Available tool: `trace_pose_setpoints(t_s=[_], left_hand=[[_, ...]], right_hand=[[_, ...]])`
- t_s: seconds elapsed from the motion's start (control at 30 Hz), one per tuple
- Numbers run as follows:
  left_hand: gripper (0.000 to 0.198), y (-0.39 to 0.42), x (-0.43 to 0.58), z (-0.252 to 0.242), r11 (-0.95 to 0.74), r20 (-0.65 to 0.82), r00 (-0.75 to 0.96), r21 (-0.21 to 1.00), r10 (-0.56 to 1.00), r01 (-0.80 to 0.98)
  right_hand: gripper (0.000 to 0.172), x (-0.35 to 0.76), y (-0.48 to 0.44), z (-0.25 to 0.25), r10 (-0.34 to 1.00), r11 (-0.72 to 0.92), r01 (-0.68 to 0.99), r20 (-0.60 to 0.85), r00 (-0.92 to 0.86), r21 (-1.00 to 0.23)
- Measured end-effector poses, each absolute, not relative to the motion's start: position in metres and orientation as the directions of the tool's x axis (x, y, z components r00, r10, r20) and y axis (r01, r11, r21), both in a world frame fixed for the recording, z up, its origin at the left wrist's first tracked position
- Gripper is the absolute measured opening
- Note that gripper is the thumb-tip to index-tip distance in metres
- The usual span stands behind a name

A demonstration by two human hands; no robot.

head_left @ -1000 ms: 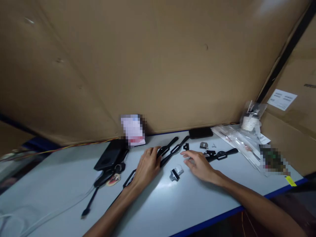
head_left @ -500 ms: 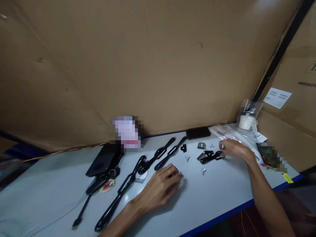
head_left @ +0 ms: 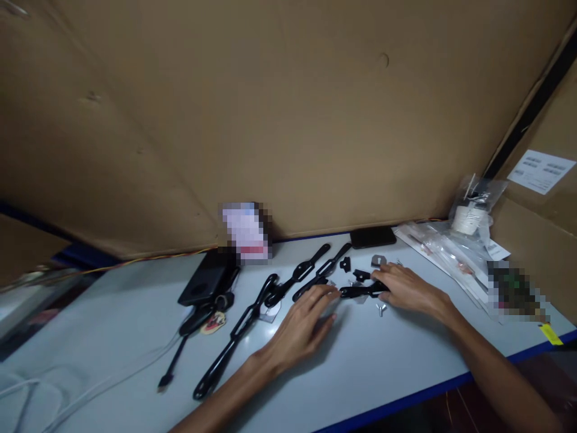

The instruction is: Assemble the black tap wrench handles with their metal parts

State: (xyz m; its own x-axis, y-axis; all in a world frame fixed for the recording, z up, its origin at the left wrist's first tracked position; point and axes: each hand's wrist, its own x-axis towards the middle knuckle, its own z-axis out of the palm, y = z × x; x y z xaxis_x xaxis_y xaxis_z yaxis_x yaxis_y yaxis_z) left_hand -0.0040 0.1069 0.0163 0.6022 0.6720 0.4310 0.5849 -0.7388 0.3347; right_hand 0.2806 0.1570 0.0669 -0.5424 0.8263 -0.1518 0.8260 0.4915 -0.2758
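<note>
My right hand [head_left: 396, 285] is closed on one end of a black spokeshave body [head_left: 360, 292], which lies low over the table. My left hand [head_left: 311, 322] has its fingers stretched out and thumb apart, the fingertips at that body's other end; whether they touch it I cannot tell. Around my right hand lie a black cap piece [head_left: 361, 275], another black cap piece [head_left: 345, 264], a grey slotted blade [head_left: 379, 260] and a silver wing screw [head_left: 381, 309]. Left of my left hand rests a long black spokeshave [head_left: 238, 328], with two more black spokeshaves [head_left: 300, 273] [head_left: 327, 267] behind.
A black phone [head_left: 373, 237] lies at the back edge. At left are a black box-shaped device [head_left: 207, 282], keys with a tag [head_left: 213, 322] and a cable [head_left: 166, 379]. Plastic bags [head_left: 444, 246] and a wrapped cup [head_left: 469, 219] stand right, before cardboard walls [head_left: 288, 120].
My right hand has brought the spokeshave body leftward, toward my left hand. My left hand's fingers have straightened toward its end. The view has shifted slightly.
</note>
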Motion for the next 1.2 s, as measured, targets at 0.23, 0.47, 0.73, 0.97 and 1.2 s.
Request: trace_pose_setpoints(t_s=[0.23,0.47,0.73,0.97,1.2], left_hand=[[0.059,0.076,0.032,0.037,-0.897,0.124,0.925,0.32,0.359,0.305],[0.076,0.08,0.039,0.035,-0.851,0.096,0.908,0.401,0.407,0.339],[0.066,0.083,0.037,0.028,-0.864,0.17,0.87,0.305,0.464,0.401],[0.022,0.094,0.016,0.032,-0.899,0.315,0.842,0.136,0.438,0.417],[0.003,0.095,0.004,0.043,-0.859,0.164,0.843,0.1,0.513,0.503]], right_hand=[[0.029,0.249,0.146,0.059,0.791,0.548,0.76,-0.079,-0.607,-0.349],[0.024,0.236,0.148,0.046,0.797,0.522,0.648,0.047,-0.602,-0.555],[0.016,0.237,0.157,0.044,0.845,0.476,0.528,0.199,-0.496,-0.703],[0.02,0.275,0.18,0.05,0.868,0.464,0.787,0.387,-0.311,-0.407],[0.023,0.274,0.18,0.046,0.878,0.459,0.819,0.321,-0.357,-0.345]])
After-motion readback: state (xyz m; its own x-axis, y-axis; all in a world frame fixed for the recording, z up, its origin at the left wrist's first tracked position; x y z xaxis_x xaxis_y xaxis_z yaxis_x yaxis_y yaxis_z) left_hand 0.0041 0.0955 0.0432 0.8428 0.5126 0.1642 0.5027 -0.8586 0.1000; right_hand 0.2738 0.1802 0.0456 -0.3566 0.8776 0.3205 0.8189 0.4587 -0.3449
